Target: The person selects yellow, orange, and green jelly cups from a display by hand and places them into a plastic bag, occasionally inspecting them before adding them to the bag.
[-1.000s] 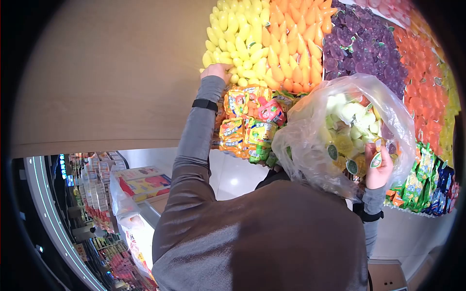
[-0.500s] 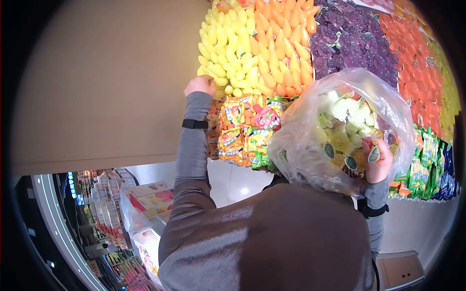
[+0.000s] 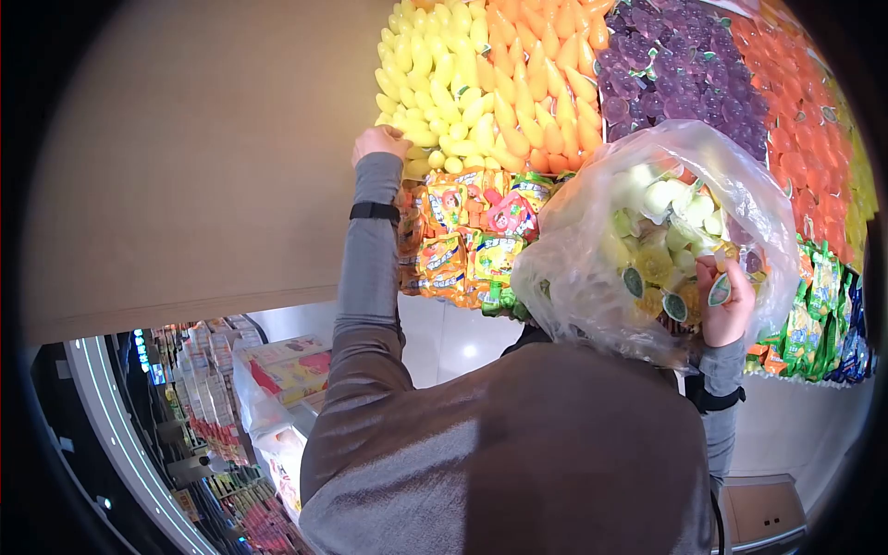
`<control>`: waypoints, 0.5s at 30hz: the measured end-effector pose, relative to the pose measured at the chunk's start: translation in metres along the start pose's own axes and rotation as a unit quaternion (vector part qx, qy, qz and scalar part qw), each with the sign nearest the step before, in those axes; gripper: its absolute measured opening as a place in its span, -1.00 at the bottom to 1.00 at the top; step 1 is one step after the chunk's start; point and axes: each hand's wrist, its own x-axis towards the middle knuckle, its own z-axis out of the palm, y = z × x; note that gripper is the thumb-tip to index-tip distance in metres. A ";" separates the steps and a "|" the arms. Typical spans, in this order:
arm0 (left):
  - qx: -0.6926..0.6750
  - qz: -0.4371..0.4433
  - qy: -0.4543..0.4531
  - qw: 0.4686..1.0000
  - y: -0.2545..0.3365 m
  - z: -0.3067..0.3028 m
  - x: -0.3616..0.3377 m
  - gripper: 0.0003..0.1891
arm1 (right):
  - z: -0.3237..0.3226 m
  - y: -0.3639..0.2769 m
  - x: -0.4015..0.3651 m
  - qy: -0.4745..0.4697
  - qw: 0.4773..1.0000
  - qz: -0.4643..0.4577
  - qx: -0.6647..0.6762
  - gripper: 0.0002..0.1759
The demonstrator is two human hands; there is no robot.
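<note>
Filling the foreground is a grey-brown long-sleeved top, its arms stretched forward, with a black wristband around each wrist. Just ahead, a translucent plastic bag gapes open, loaded with pale green and yellow jelly pieces, some bearing dark green leaf-shaped labels. The right hand sits at the near right part of the bag's mouth, fingers bent, one such label lying against them; I cannot tell whether it pinches that piece or the bag's film.

Left of the bag are orange and green snack packets; green pouches and blue pouches show on its right. Just past the left packets, the left hand touches the near left corner of the yellow elongated jellies, its fingers curled; I cannot tell whether they hold a piece. Alongside, left to right, run orange tapered jellies, purple grape-like jellies and red-orange jellies. A smooth tan panel borders the yellow section on the left. Toward the lower left are a printed carton and, farthest off, stocked shelves.
</note>
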 end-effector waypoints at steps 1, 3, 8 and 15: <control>-0.003 -0.010 0.007 1.000 -0.003 0.003 0.002 -0.71 | 0.001 0.003 -0.001 0.004 1.000 -0.001 -0.007 -0.84; -0.010 -0.032 0.024 0.999 -0.012 0.009 0.007 -0.73 | 0.003 0.007 -0.002 0.009 1.000 -0.004 -0.006 -0.84; -0.026 -0.018 0.021 0.999 -0.021 0.022 0.013 -0.72 | 0.001 0.001 -0.001 0.014 1.000 -0.013 -0.008 -0.85; -0.094 -0.016 0.070 0.993 -0.016 -0.055 -0.016 -0.66 | 0.000 -0.003 -0.001 0.003 1.000 -0.003 0.008 -0.88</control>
